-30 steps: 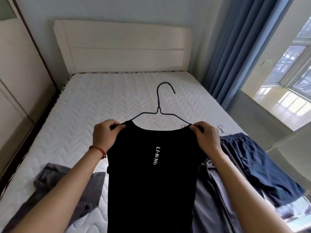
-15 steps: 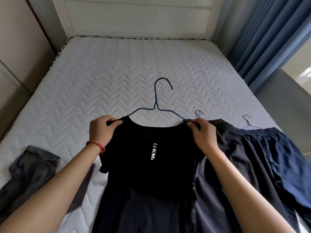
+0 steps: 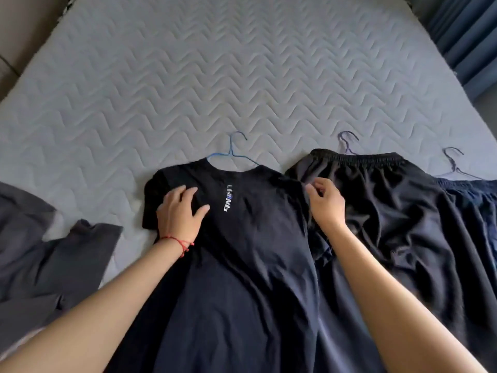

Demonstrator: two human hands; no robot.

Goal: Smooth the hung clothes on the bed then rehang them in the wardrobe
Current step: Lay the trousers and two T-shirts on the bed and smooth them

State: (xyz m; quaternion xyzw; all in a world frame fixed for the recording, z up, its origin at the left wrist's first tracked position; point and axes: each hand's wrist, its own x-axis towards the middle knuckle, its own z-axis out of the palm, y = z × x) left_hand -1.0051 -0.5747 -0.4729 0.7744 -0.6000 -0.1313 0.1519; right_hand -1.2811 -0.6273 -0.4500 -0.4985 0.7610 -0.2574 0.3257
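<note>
A black T-shirt with a small white logo lies flat on the white quilted mattress, still on its blue wire hanger, whose hook points away from me. My left hand rests palm down with fingers spread on the shirt's left shoulder. My right hand hovers at the shirt's right shoulder, fingers loosely curled and holding nothing. Black shorts on a wire hanger lie just right of the shirt, partly under its edge.
Navy shorts on another hanger lie at the far right. A grey garment is crumpled at the left. Blue curtains hang at the upper right, and a beige wardrobe side stands at the upper left.
The shirt, held up by both shoulders before, now lies on the mattress. Both hands have let go of it; the left presses flat on it. The view has tilted down.
</note>
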